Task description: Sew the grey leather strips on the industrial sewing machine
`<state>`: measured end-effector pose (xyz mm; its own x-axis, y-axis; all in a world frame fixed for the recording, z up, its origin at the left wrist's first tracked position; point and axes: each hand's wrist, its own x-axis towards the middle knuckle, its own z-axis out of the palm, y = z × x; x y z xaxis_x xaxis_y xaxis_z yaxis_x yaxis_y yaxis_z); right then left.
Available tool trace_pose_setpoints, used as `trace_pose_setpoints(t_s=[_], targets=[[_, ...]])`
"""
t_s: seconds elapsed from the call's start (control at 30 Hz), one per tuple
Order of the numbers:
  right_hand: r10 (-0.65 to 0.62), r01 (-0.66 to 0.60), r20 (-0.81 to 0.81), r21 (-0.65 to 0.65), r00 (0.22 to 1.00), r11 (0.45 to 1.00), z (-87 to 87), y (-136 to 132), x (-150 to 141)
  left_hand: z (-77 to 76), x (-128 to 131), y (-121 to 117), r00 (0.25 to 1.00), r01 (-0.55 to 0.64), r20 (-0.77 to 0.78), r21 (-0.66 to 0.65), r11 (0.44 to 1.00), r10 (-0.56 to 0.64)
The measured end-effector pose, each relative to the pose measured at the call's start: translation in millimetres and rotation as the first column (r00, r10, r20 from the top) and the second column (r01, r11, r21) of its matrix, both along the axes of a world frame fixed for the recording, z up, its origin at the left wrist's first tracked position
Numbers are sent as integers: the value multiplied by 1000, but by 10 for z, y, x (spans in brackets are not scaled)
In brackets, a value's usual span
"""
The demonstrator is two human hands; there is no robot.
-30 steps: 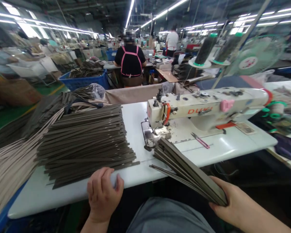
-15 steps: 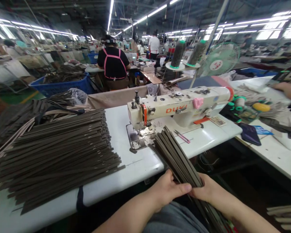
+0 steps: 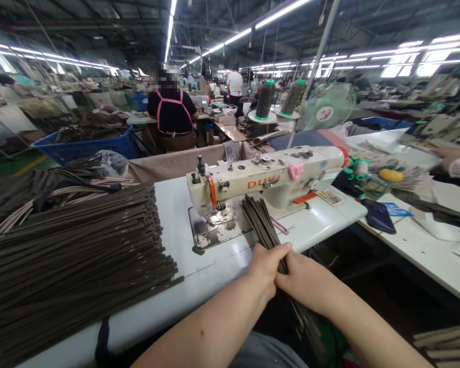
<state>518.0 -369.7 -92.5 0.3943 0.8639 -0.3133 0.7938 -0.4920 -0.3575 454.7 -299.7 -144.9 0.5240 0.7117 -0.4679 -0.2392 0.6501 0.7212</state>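
Note:
A bundle of dark brown fabric strips is gripped between my two hands at the table's front edge. Around its left side my left hand is closed, thumb lying across the top. Against the right side presses my right hand, fingers wrapped round the same strips. The bundle's upper ends fan out beside the sewing machine, right of its needle plate; the lower ends hang down past my lap. Pink thread snips lie just behind the bundle, partly covered by it.
A wide pile of similar strips covers the table's left side. Thread cones and a fan stand behind the machine. On the right table lies a phone. A co-worker sits ahead; another person's hand shows at right.
Both hands have moved forward and up along the bundle, which is now squeezed more tightly together. Its strips cover more of the pink snips. The camera view has shifted slightly.

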Motion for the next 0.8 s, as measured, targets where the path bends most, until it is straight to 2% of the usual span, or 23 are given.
trace_pose_setpoints(t_s=[0.1,0.2,0.3,0.43,0.53,0.7,0.8], targets=[[103,-97,122,-57,987,994,99,78,8,39,38,195,1000,13,-18,-25,1000,-13],[144,-145,18,19,989,989,166,122,137,32,81,384,999,0,-38,-35,999,-1],[126,-109,-107,158,986,982,136,200,361,1,144,546,998,18,-57,-47,999,-21],[-92,62,79,317,993,946,-88,358,620,-39,244,730,992,48,-119,-3,999,-48],[-175,98,170,387,970,917,-311,431,738,-66,322,878,981,54,-192,86,995,-37],[-200,148,95,390,975,909,-629,437,935,-119,509,1139,949,47,-313,243,969,33],[-247,231,-15,414,969,881,-719,389,1080,-162,642,1250,908,45,-402,368,929,116]])
